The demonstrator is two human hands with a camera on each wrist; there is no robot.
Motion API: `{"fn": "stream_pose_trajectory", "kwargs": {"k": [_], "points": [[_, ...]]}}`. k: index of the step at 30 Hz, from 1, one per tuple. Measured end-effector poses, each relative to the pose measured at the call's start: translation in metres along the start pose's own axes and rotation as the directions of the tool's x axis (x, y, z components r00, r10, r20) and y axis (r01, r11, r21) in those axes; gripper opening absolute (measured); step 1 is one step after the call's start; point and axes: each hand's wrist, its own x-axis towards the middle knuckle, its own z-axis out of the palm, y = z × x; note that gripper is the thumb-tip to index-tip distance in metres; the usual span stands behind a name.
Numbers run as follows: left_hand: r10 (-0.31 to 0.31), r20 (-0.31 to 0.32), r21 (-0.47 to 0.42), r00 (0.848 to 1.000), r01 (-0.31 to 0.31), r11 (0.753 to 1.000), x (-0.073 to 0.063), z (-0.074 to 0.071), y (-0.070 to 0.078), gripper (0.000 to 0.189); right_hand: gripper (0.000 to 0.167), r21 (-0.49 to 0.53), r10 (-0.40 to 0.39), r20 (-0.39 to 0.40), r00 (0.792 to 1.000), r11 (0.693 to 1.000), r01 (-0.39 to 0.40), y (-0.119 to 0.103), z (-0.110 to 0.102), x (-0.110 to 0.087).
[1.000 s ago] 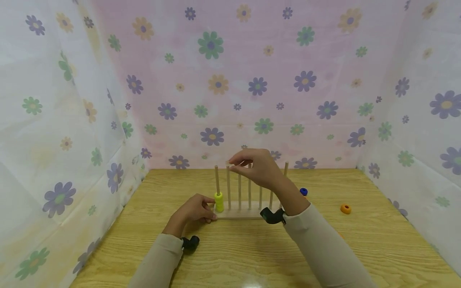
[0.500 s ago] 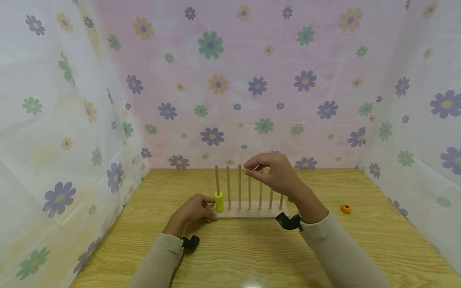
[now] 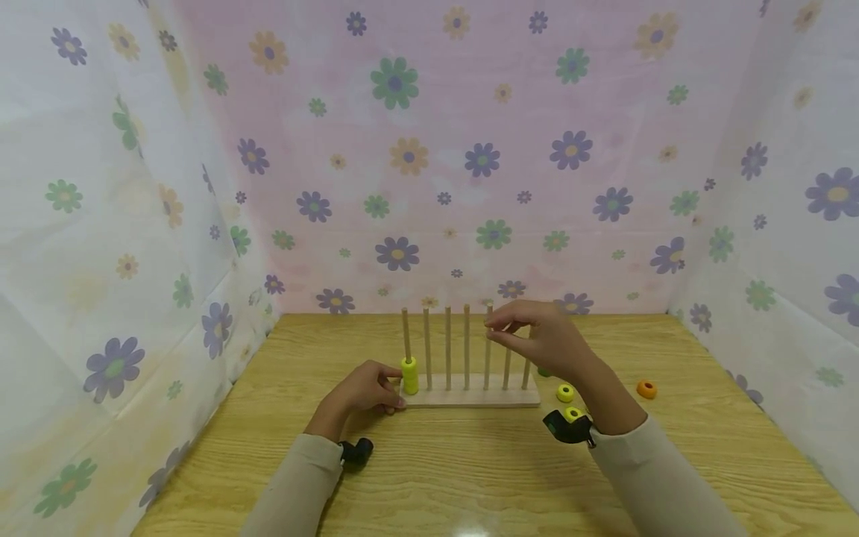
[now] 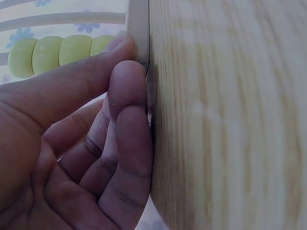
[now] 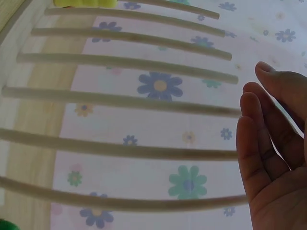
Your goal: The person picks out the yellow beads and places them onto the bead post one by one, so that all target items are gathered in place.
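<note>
A pale wooden rack has a flat base (image 3: 470,400) and a row of upright pegs. Yellow rings (image 3: 410,376) are stacked low on its leftmost peg; the left wrist view shows the stack (image 4: 47,55) sideways. My left hand (image 3: 365,388) holds the left end of the base, thumb and fingertips at its edge. My right hand (image 3: 546,339) is raised at the peg tops, fingertips beside the top of the fifth peg from the left (image 3: 488,350). In the right wrist view its fingers (image 5: 249,148) are relaxed, and no ring shows between them.
Two loose yellow rings (image 3: 565,393) lie right of the rack near my right wrist. An orange ring (image 3: 647,389) lies farther right, and a green ring (image 3: 544,371) is partly hidden behind my right hand. Flowered cloth (image 3: 443,149) surrounds the wooden table (image 3: 443,470).
My right hand has moved right along the peg tops, from the second peg to the fifth. Yellow rings on the table have come into view behind it. My left hand stays on the base.
</note>
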Motion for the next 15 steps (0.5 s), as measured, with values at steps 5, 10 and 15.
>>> {"fn": "stream_pose_trajectory", "kwargs": {"k": [5, 10, 15], "points": [[0.003, 0.006, 0.003, 1.0, -0.003, 1.0, 0.001, 0.0, -0.001, 0.068, 0.023, -0.014, 0.024, 0.01, 1.0, 1.0, -0.024, 0.007, -0.004, -0.015], [-0.003, 0.013, 0.0, 1.0, 0.003, 1.0, 0.002, 0.0, -0.003, 0.069, 0.024, -0.004, 0.061, 0.02, 0.998, 0.998, -0.061, 0.016, -0.008, -0.029], [-0.012, 0.007, -0.002, 1.0, 0.012, 1.0, 0.002, 0.0, -0.003, 0.07, 0.021, 0.007, 0.098, 0.044, 0.994, 0.995, -0.098, 0.025, -0.01, -0.039]]}}
